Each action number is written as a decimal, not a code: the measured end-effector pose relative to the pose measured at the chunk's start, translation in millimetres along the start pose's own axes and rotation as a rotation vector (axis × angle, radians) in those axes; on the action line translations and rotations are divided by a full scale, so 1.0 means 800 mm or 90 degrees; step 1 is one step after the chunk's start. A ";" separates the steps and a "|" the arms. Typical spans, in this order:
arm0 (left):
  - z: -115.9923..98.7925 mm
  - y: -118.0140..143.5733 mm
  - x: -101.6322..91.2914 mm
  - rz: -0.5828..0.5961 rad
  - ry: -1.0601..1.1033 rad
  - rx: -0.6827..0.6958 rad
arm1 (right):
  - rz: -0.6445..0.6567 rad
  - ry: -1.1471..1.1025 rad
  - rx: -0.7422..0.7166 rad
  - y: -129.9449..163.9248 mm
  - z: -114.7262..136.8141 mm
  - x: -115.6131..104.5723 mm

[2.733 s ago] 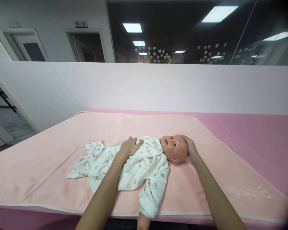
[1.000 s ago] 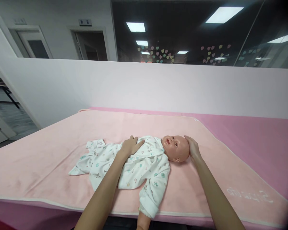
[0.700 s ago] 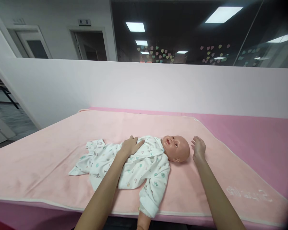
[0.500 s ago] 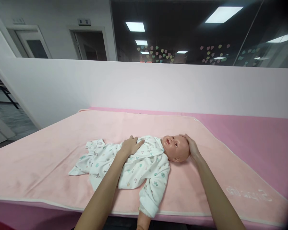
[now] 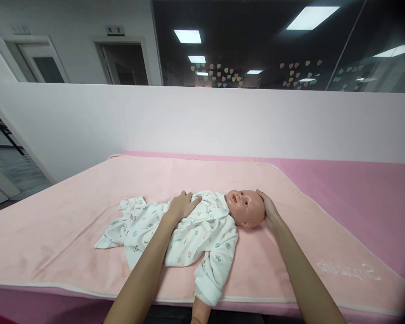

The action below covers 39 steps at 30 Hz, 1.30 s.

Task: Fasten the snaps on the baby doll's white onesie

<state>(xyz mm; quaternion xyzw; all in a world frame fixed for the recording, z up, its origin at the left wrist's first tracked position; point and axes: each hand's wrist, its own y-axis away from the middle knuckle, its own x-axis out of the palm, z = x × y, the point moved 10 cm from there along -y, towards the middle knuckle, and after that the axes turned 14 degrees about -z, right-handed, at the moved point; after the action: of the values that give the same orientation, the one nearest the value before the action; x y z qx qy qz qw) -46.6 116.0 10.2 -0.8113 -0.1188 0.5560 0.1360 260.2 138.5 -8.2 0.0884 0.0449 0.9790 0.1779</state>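
Note:
A baby doll lies on its back on a pale pink blanket, its bare head to the right. It wears a white printed romper. My left hand rests flat on the doll's chest, fingers apart. My right hand cups the top of the doll's head, palm against it. One doll arm in a white sleeve hangs over the near edge of the table.
The blanket covers a darker pink table surface that shows at the right. A white low wall runs behind the table, with dark glass above it. A doorway and floor are at the far left.
My right hand lifted off the doll's head and moved right for a moment, then came back onto the head. My left hand stayed on the chest.

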 end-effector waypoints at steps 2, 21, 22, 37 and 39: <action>0.000 0.001 0.000 0.002 0.002 -0.002 | -0.045 0.001 0.012 -0.003 -0.004 -0.009; -0.040 0.001 -0.028 -0.147 0.133 0.151 | 0.025 0.011 -0.162 0.000 0.031 0.009; -0.051 0.004 -0.034 -0.168 0.166 0.189 | 0.021 0.010 -0.157 0.000 0.031 0.008; -0.123 0.046 -0.030 0.004 0.389 0.229 | 0.028 0.037 -0.167 0.006 0.036 0.010; -0.125 0.048 -0.032 -0.024 0.361 0.233 | 0.028 0.046 -0.175 0.007 0.037 0.010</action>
<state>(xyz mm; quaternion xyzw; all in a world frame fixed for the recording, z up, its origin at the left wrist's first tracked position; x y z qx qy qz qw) 39.2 62.3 53.3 -0.8935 0.0107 0.3176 0.3173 256.4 138.2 23.1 0.0291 -0.0852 0.9822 0.1651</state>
